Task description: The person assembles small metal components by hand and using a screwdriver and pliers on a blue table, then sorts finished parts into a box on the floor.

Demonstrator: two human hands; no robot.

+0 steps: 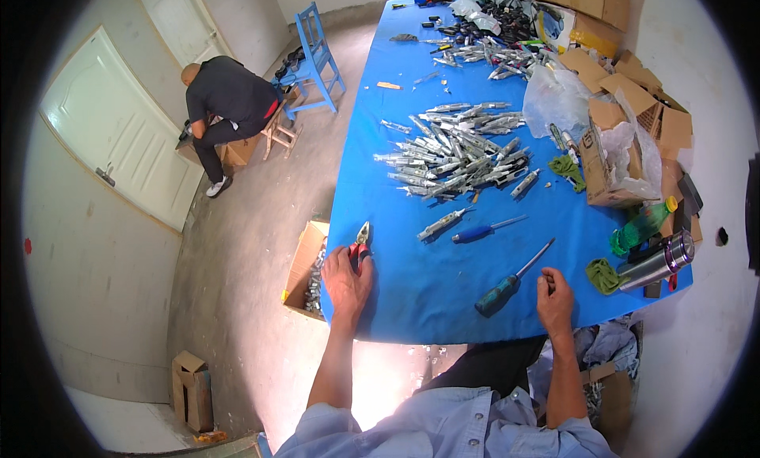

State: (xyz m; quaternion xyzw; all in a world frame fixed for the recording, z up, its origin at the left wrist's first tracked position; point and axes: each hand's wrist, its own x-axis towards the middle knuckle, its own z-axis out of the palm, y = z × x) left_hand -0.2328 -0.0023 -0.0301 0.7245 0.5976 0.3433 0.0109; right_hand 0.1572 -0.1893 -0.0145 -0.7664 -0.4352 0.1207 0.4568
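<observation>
My left hand (347, 284) lies at the left edge of the blue-covered table, its fingers closed round the red handles of a pair of pliers (362, 238). The jaws point away from me. My right hand (556, 301) is loosely curled at the front right, with nothing showing in it. Just left of it lies a screwdriver (499, 295) with a teal handle, its shaft pointing far right. Further in are a blue-handled screwdriver (475, 234) and a single slim grey metal tool-like piece (442, 224). Beyond them spreads a heap of similar grey pieces (455, 153).
At the left table edge stands an open cardboard box (298, 272) with small metal parts. A steel flask (657, 260), a green bottle (645, 224), green cloths (603, 276) and torn cartons (613, 173) line the right side. A person (229, 102) sits bent over near a blue chair (315, 62).
</observation>
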